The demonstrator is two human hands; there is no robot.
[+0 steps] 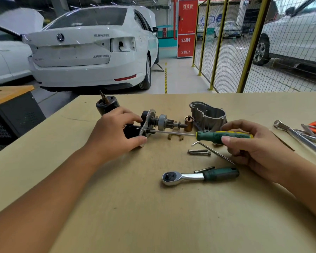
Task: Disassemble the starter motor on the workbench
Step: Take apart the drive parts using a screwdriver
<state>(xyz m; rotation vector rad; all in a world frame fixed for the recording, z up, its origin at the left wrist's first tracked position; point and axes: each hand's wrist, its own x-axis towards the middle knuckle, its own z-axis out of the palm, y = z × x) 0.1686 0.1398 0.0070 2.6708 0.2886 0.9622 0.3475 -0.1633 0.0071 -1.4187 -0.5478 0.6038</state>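
Starter motor point(150, 125): lies on its side at the middle of the workbench point(117, 207), already part stripped; armature shaft with pinion gear point(169, 123) points right, a metal plate point(146, 125) stands across it, dark body at its left under the hand
Step in hand: looks to be a screw on the plate's near side being undone; the tip of the screwdriver point(224, 136) meets the plate low down, its shank lying nearly level along the bench
Next move: likely calls for the tip to sit square in the screw head, steady push leftward along the shank, and turns of the handle while the body is held from rolling; whether the screw is loose yet cannot be told
Left hand point(115, 134): palm down, curled over the dark body; thumb near side, fingers far side, closed on it as a brace; forearm comes in from near left
Right hand point(244, 143): wrapped loosely round the green and yellow handle, thumb along the near side, fingers over the top; wrist low, close to the bench
Removed parts: grey end housing point(208, 115) far right of the motor; brass-coloured plunger point(188, 123) just beside it; black solenoid point(107, 105) far left; fork lever point(175, 136) under the shank; two bolts point(199, 152) nearer
Other tools: hex key point(213, 151) near the right hand; ratchet wrench point(199, 176) nearest of all; wrenches point(299, 137) at the right edge
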